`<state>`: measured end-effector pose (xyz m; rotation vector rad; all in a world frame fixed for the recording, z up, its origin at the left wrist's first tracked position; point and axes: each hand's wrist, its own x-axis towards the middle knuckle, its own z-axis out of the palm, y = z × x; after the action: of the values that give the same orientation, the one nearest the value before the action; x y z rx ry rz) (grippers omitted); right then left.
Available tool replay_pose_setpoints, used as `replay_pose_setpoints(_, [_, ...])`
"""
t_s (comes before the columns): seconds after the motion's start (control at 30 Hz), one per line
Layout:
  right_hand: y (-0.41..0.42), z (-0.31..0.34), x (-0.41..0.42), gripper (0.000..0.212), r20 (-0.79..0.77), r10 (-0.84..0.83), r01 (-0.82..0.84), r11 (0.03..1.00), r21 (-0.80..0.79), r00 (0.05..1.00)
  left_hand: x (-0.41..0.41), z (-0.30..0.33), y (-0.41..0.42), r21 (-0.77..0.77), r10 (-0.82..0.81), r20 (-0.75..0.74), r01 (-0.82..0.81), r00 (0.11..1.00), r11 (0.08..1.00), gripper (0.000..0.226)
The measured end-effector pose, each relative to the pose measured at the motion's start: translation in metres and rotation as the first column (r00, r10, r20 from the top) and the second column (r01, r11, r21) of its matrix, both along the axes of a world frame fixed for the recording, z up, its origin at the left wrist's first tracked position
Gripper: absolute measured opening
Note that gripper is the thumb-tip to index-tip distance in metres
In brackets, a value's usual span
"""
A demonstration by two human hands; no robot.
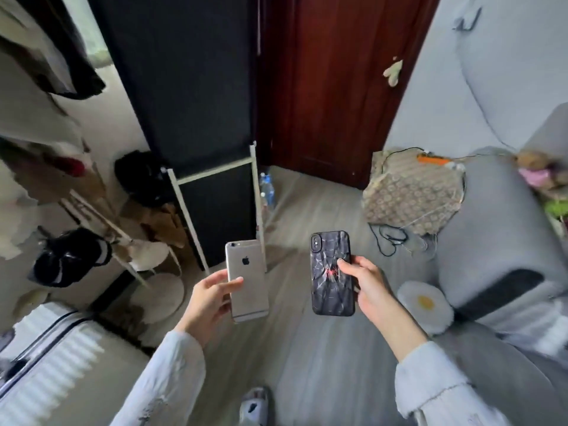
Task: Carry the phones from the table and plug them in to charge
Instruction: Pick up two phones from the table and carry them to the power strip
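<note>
A: Phones are both in hand, 1 each; going left to right, the left hand (212, 298) grips the silver phone (247, 279), thumb across its back, fingers hidden behind it.

B: And on the other side?

A: The right hand (367, 287) pinches the dark-cased phone (332, 273), thumb on the web-patterned back, fingers curled round its right edge; both phones are upright, backs to the camera, held apart over the wooden floor (307, 348).

B: So the carrying is under way?

A: I judge so; no surface shows under them, so pickup looks done; plugging in is all still ahead, 2 phones and no cable in either.

B: Any charger in sight?

A: Possibly; further right a patterned box (412, 192) stands beside the grey sofa (491, 241), with an orange item (430, 158) on top and dark cords (388, 241) trailing to the floor; whether those are chargers I cannot tell.
</note>
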<state>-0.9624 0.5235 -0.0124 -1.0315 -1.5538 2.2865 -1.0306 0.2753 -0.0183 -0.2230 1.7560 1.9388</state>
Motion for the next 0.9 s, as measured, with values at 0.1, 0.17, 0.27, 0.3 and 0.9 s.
replay_pose_setpoints(0.1, [0.029,0.004,-0.042,0.01,0.0,-0.084,0.084,0.996,-0.006,0.996,-0.068,0.0,0.037,0.006,-0.094,0.001,0.094,0.996,0.996,0.019])
replay_pose_setpoints(0.17, [0.047,0.006,-0.065,0.012,0.01,-0.126,0.126,0.992,-0.009,0.992,-0.109,0.001,0.066,0.011,-0.149,0.004,0.149,0.989,0.989,0.017])
replay_pose_setpoints(0.27, [0.078,0.006,-0.094,0.018,0.027,-0.184,0.184,0.983,-0.014,0.983,-0.159,0.001,0.117,0.013,-0.242,0.026,0.242,0.97,0.97,0.014])
replay_pose_setpoints(0.3, [0.091,0.006,-0.102,0.019,0.03,-0.214,0.215,0.977,-0.015,0.976,-0.173,0.0,0.135,0.023,-0.276,0.037,0.276,0.96,0.961,0.014])
replay_pose_setpoints(0.9, [0.453,-0.032,-0.214,0.019,0.111,-0.445,0.451,0.892,-0.026,0.888,-0.341,-0.031,0.517,-0.051,-0.472,0.108,0.479,0.875,0.876,0.018])
